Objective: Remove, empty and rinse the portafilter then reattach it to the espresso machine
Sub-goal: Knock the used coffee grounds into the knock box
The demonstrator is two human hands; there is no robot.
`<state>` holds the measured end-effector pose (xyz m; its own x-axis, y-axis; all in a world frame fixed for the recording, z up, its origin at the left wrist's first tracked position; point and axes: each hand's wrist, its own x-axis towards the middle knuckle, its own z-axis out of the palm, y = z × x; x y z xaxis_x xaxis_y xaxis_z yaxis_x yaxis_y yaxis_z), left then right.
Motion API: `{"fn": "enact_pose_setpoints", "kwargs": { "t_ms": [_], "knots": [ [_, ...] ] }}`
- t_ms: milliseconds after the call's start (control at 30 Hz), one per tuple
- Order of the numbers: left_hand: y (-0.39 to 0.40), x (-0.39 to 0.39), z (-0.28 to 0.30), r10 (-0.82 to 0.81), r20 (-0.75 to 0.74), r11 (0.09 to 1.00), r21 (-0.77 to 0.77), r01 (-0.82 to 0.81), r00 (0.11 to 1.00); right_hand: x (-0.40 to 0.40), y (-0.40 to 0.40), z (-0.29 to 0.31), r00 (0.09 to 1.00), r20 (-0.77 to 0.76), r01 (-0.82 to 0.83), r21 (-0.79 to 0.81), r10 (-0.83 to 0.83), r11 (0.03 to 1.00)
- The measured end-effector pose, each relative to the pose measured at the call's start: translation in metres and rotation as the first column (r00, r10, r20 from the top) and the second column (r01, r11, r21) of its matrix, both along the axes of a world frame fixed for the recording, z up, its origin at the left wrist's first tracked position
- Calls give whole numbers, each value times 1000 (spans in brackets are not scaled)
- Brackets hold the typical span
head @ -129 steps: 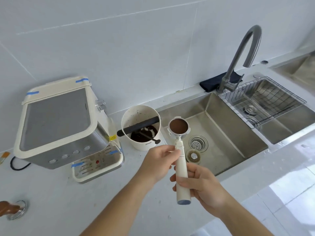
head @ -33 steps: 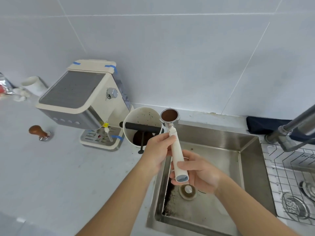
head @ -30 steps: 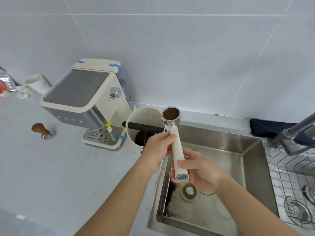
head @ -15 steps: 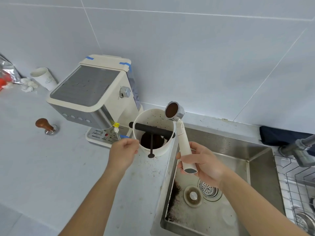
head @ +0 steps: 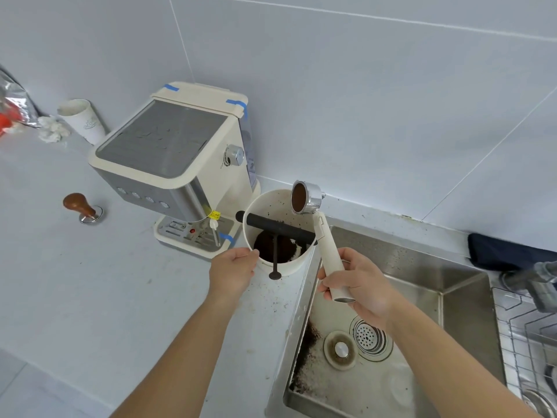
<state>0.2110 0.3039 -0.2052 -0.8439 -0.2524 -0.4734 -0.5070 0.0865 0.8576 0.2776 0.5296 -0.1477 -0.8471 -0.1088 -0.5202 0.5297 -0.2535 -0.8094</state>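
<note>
My right hand (head: 360, 286) grips the cream handle of the portafilter (head: 324, 239). Its metal basket, packed with brown coffee grounds, is tilted on its side above the far rim of the white knock box (head: 294, 263). The knock box has a black bar across it and dark grounds inside. My left hand (head: 232, 271) holds the near left wall of the knock box, thumb at the rim. The cream espresso machine (head: 174, 173) stands to the left of the knock box.
A steel sink (head: 401, 327) with scattered grounds, a drain and a loose plug lies under my right hand. A wire rack and the tap base are at the right edge. A wooden-handled tamper (head: 83, 206), a paper cup (head: 84, 122) and a foil bag sit left.
My left hand let go of the portafilter and took hold of the knock box. My right hand carried the portafilter over the knock box and tilted its basket sideways.
</note>
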Motion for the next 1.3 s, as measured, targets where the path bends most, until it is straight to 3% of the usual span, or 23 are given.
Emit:
{"fn": "enact_pose_setpoints", "kwargs": {
  "t_ms": [300,400,467,533,600,767,1067,1167,1300],
  "knots": [
    [-1,-1,-8,19,10,999,43,-20,1000,-4,-1,-8,999,-33,-9,151,14,988],
    [-2,-2,-7,14,6,999,41,-14,1000,-5,-1,-13,997,-71,30,282,-10,959],
    [-2,-2,-7,1,3,999,48,-1,1000,-6,-3,-16,996,-89,26,456,16,890],
    [-3,-3,-6,-8,6,998,57,8,1000,-4,-5,-19,995,-76,-2,669,70,743],
    [-4,-3,-5,-5,11,998,65,4,1000,-4,-10,-22,992,-67,-12,785,104,619],
    [-4,-2,-5,-5,2,997,71,5,1000,-10,-14,-18,991,-52,-28,813,120,581],
    [-4,-1,-3,-20,-8,997,80,21,1000,-6,-13,-11,987,-152,67,654,44,754],
    [-3,-1,-4,-21,-5,996,82,21,1000,-5,-16,-12,972,-224,118,717,67,687],
    [-5,-1,-5,-26,-6,995,97,27,1000,-6,-23,-18,950,-201,79,895,240,440]
  ]
}}
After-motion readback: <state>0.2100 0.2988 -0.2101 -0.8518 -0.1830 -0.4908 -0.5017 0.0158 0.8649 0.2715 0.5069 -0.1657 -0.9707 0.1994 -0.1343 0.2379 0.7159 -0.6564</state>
